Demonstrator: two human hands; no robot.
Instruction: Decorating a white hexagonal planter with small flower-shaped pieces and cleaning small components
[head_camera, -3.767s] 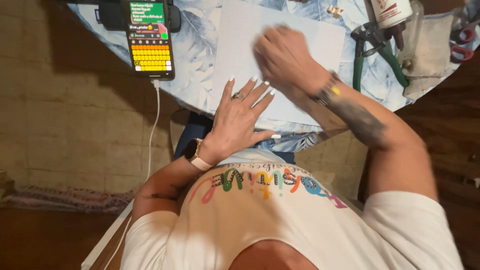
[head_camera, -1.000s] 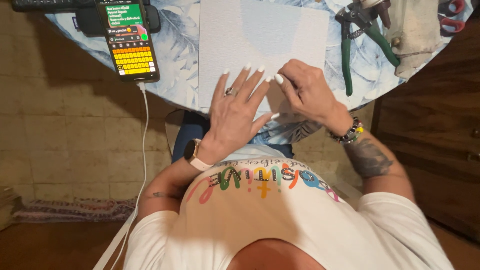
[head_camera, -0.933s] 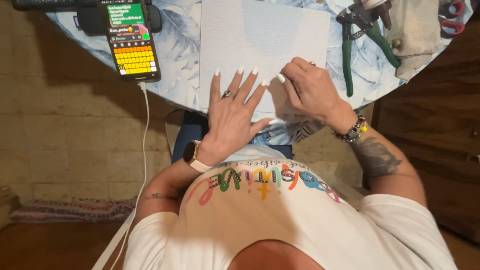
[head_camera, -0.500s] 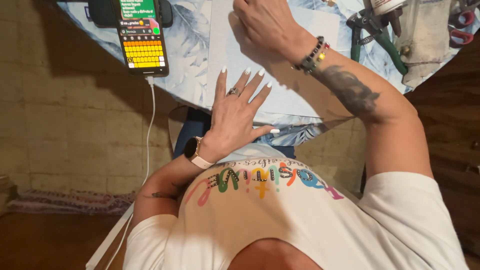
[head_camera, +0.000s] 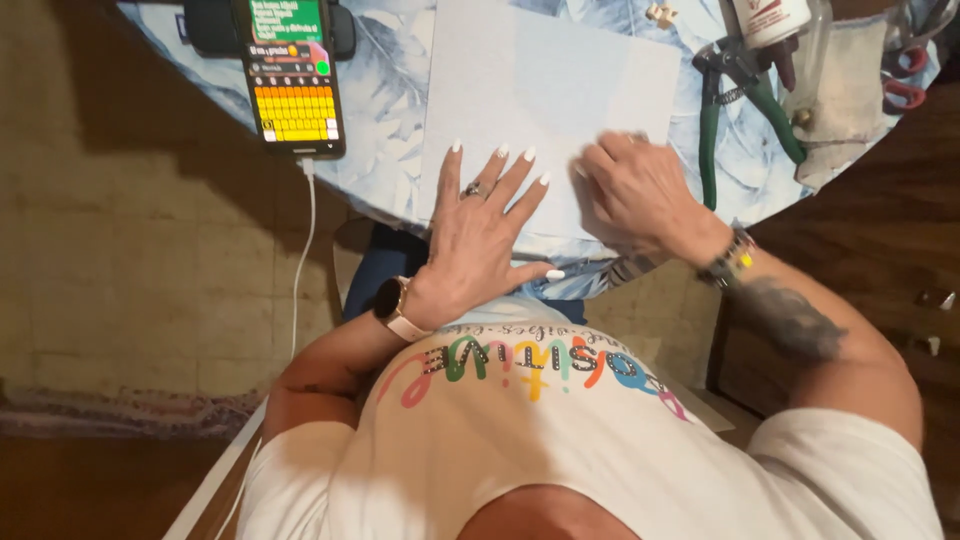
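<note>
A round bench (head_camera: 390, 110) covered in a pale blue leaf-print cloth fills the top of the view, seen from above a seated person in a white shirt with multicoloured lettering. Tiled floor shows at nine o'clock, dark wood at three o'clock.

The largest thing on the bench is a pale, plain rectangular sheet (head_camera: 540, 70), lying flat near the edge closest to the person, at twelve o'clock from their chest. Both hands rest on its near edge, seemingly to keep it flat and steady.

The left hand (head_camera: 480, 235), wearing a ring and a wristwatch, lies palm down with its fingers (head_camera: 497, 180) spread wide and straight, pressing the sheet's lower left part; it grips nothing. The right hand (head_camera: 640, 195), with a beaded bracelet at the wrist, sits at the sheet's lower right corner with its fingers curled under. They seem to pinch or rub the sheet, though I cannot tell whether they hold something small.

At ten o'clock a phone (head_camera: 293, 75) with a lit screen lies face up, its white charging cable (head_camera: 300, 260) hanging off the bench edge, placed where it can be glanced at. At two o'clock green-handled pliers (head_camera: 735, 110) lie within reach of the right hand, beside a folded cloth (head_camera: 850, 95) and a white bottle (head_camera: 770, 18).
</note>
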